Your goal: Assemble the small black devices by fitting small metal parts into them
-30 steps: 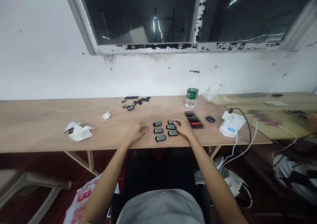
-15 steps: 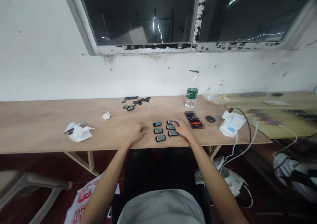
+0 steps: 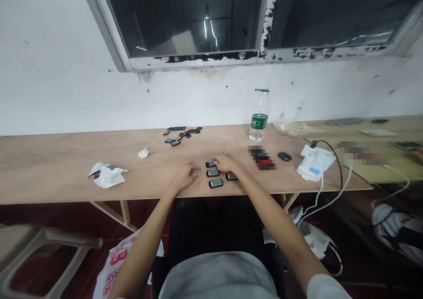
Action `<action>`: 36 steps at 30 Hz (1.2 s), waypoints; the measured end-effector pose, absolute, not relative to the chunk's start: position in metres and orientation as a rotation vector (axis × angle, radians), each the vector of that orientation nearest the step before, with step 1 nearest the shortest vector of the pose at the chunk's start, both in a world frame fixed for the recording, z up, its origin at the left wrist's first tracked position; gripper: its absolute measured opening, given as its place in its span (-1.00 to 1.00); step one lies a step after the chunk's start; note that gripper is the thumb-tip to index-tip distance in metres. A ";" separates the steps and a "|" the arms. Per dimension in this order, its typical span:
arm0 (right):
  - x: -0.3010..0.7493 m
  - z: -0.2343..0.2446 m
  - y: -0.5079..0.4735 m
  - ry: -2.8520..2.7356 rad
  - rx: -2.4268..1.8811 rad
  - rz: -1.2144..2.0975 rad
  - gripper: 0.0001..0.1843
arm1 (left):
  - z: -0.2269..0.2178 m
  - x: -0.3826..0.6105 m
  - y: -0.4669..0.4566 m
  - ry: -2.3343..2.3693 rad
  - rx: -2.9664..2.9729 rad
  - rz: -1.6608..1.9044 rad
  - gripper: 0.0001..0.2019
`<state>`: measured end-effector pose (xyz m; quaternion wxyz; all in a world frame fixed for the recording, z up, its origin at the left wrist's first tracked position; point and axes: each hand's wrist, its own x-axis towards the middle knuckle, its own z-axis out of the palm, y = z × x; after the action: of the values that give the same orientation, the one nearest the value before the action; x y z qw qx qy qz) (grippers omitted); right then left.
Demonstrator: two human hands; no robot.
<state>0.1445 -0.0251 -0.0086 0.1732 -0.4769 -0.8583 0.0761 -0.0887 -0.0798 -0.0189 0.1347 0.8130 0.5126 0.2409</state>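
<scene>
Small black oval-ended modules with grey-green screens lie in two columns near the table's front edge. My right hand reaches over them, its fingertips touching the right end of the rear left module. Its fingers are drawn together; whatever they may hold is too small to see. The middle left module and front left module lie in full view. My right hand and wrist partly cover the right column's front module and hide the others. To the left, my left hand rests with curled fingers, pinching a small pale piece.
Behind are a pile of dark modules and small white bits. A water bottle, blurred phone, black oval object and white cabled device stand right; crumpled tissue lies left.
My right hand has moved left from the right column's rear module to the left column's rear one. My left hand stays nearly in place. The view has shifted slightly.
</scene>
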 end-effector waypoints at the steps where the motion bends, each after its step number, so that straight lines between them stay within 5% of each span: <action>1: 0.143 -0.009 -0.021 -2.436 -1.367 0.221 -0.84 | -0.019 -0.088 -0.080 1.485 2.353 0.699 -0.73; 9: 0.144 -0.012 -0.021 -2.344 -1.317 0.257 -0.94 | -0.022 -0.085 -0.077 1.452 2.248 0.750 -0.77; 20: 0.169 -0.008 -0.080 -1.628 -0.989 0.814 -0.77 | 0.015 -0.060 -0.109 1.220 2.391 1.078 -0.73; 36: 0.174 0.014 -0.111 -1.622 -0.925 1.021 -0.67 | 0.019 -0.047 -0.123 1.117 2.462 1.196 -0.75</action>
<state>0.1739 -0.1115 0.0139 0.4854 -0.3800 -0.6663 0.4195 -0.0472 -0.1228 0.0186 0.0927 0.8292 0.3764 0.4027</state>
